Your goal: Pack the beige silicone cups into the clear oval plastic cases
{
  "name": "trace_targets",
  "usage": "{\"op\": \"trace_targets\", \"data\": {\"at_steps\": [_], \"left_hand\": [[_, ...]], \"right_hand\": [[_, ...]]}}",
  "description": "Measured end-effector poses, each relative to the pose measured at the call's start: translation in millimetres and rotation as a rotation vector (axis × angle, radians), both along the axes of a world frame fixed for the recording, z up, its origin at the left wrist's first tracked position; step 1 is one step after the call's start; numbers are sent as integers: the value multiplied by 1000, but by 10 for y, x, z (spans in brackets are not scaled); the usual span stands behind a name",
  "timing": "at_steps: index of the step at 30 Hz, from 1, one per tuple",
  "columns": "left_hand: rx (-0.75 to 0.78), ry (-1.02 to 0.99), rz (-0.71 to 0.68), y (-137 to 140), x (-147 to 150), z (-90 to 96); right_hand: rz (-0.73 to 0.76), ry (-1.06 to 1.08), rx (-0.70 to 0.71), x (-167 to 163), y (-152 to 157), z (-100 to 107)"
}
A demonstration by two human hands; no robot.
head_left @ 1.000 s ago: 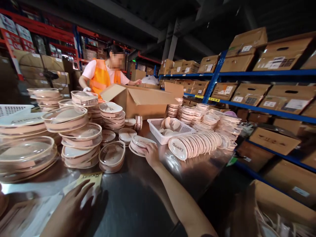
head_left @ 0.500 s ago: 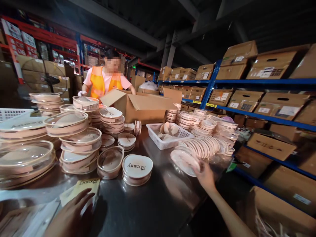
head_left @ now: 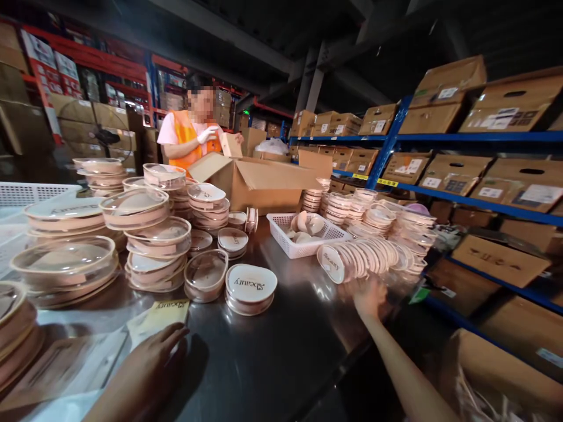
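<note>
My right hand, slightly blurred, is at the near side of a leaning row of round, clear-lidded cases. Its fingers look spread and touch or nearly touch the row's base, with nothing visible gripped. The row's front case stands tilted, its printed "beauty" face towards me. My left hand hovers low at the near left, fingers stretched out and holding nothing visible. Just beyond its fingertips lies a yellowish printed card. A short stack of cases with a white "beauty" top stands ahead of it on the dark shiny table.
Tall stacks of clear-lidded cases crowd the left side. A white basket with beige pieces sits mid-table, before an open carton. Across the table, a co-worker in an orange vest holds a small box. Carton shelves line the right.
The case in my right hand now leans at the front of the row, let go. My left hand remains near the card. The co-worker has raised a small box above the carton.
</note>
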State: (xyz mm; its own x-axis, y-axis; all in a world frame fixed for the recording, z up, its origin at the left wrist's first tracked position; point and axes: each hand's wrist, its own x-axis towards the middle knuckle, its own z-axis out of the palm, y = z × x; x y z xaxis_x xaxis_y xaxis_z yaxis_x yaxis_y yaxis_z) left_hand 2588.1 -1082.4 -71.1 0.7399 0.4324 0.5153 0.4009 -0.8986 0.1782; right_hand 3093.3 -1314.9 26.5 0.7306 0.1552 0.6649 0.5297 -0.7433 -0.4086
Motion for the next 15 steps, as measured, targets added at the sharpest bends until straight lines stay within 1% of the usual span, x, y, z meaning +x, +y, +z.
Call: {"op": "trace_targets", "data": {"at_steps": [2,3,6,9,11,13,15], "left_hand": [[-52,-11,22,45,-41,28],[-86,-15,32,63,-54,39],[-166,-20,42,81,-57,39],[-196,-2,30,50,-31,26],[-214,23,15,24,-19,45],[-228,31,7,16,-19,82],[-233,26,-4,34,-31,116]], "right_hand": [[64,47,-79,13,305,-9],[83,67,-110,9,409,-5],[109,115,-166,-34,545,2],[107,137,-177,-47,554,-5],[93,140,-153,5,537,21],[71,120,-92,108,463,106],[12,56,10,227,260,256]]}}
